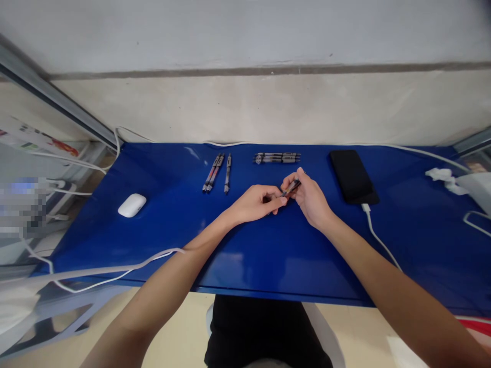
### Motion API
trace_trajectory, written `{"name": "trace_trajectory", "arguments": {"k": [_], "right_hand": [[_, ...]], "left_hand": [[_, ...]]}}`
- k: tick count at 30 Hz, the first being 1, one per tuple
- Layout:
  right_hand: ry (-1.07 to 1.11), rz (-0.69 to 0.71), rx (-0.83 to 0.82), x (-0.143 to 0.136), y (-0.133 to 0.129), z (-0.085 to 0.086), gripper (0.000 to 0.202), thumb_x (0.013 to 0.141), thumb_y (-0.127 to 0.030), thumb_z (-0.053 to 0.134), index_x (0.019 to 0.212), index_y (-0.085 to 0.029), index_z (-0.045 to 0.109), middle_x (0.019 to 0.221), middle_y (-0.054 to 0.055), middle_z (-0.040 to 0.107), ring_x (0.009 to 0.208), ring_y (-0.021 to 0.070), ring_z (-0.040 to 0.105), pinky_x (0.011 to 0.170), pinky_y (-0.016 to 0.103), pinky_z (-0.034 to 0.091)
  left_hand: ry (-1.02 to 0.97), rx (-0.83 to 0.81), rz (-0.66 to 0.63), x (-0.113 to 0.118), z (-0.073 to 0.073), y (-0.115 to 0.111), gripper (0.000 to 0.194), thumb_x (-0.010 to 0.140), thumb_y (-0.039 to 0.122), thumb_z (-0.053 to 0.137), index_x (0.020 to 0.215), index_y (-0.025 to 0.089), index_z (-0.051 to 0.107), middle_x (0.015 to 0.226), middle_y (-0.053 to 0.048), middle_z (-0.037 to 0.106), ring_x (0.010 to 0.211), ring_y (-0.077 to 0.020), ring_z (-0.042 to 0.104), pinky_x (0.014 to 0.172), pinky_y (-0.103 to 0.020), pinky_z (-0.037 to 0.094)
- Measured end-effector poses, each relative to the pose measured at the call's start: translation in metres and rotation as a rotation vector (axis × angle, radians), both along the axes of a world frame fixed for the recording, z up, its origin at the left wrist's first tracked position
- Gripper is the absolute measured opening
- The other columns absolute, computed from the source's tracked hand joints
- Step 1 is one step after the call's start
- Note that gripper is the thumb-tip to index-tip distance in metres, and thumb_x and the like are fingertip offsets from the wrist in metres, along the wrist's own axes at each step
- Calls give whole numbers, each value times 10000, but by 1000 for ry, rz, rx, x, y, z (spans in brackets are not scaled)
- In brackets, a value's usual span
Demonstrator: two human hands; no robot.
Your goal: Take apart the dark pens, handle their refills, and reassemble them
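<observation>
Near the middle of the blue table (249, 260), my left hand (259, 203) and my right hand (308, 198) are close together, both closed on one dark pen (292, 187). The pen slants up to the right; my left fingers grip its lower end and my right fingers its upper end. Behind my left hand, a pair of pens (213, 173) lies slanted side by side, with a single upright-lying pen (227, 174) just to their right. Several more pens (276, 157) lie crosswise in a small stack behind my hands.
A black phone (351, 175) with a white charging cable (378, 240) lies on the right. On the left sits a white earbud case (132, 205). Another white cable (126, 268) runs by my left forearm. A crumpled white tissue (445, 179) is at the far right.
</observation>
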State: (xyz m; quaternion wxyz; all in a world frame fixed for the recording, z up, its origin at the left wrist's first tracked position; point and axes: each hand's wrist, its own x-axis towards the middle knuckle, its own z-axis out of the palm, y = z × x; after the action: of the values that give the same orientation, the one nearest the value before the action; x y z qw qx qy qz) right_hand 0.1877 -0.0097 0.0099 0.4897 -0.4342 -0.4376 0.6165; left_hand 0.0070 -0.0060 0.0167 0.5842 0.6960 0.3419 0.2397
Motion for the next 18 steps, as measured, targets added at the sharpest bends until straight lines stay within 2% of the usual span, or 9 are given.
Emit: {"name": "trace_trajectory", "arguments": {"k": [11, 18], "right_hand": [[-20, 1, 7, 0, 0, -1, 538, 924, -682, 546, 702, -202, 644, 657, 16, 596, 580, 134, 566, 577, 270, 478], [-45, 11, 11, -1, 0, -1, 555, 914, -705, 542, 706, -201, 643, 658, 17, 597, 582, 138, 570, 576, 273, 477]], "left_hand": [[22, 13, 8, 0, -1, -1, 329, 960, 436, 590, 838, 140, 667, 698, -3, 650, 563, -82, 527, 566, -219, 391], [-11, -19, -2, 0, -3, 0, 345, 956, 463, 595, 851, 142, 664, 695, -18, 668, 563, -89, 546, 562, -218, 417]]}}
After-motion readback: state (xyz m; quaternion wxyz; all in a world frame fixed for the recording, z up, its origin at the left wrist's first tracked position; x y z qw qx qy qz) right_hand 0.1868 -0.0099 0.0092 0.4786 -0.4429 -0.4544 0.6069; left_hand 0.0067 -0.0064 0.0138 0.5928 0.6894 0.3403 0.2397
